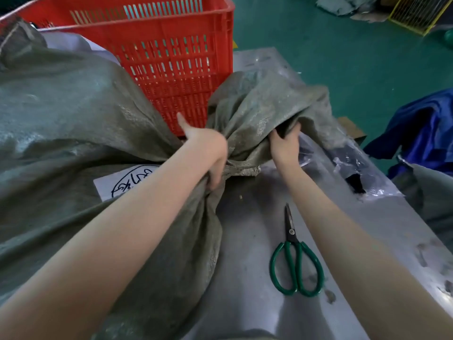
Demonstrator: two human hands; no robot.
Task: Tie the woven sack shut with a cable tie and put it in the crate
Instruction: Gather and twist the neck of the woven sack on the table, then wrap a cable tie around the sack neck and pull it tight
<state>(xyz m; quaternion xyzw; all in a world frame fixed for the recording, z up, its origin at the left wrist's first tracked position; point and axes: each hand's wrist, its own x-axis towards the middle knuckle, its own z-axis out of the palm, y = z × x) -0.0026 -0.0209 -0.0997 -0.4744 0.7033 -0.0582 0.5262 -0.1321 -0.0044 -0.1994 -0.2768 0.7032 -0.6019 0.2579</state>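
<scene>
A large grey-green woven sack (73,114) lies on its side across the left of the metal table (257,290), with a white handwritten label (122,182) on it. My left hand (208,153) squeezes the gathered neck of the sack, thumb raised. My right hand (285,143) grips the loose flared mouth (269,104) to the right of the neck, fingers tucked under the cloth. A red slatted plastic crate (171,57) stands just behind the sack. No cable tie shows.
Green-handled scissors (295,261) lie shut on the table near my right forearm. Crumpled clear plastic (362,173) sits at the table's right edge. A blue cloth (421,128) and a yellow wire cage (416,13) are on the green floor.
</scene>
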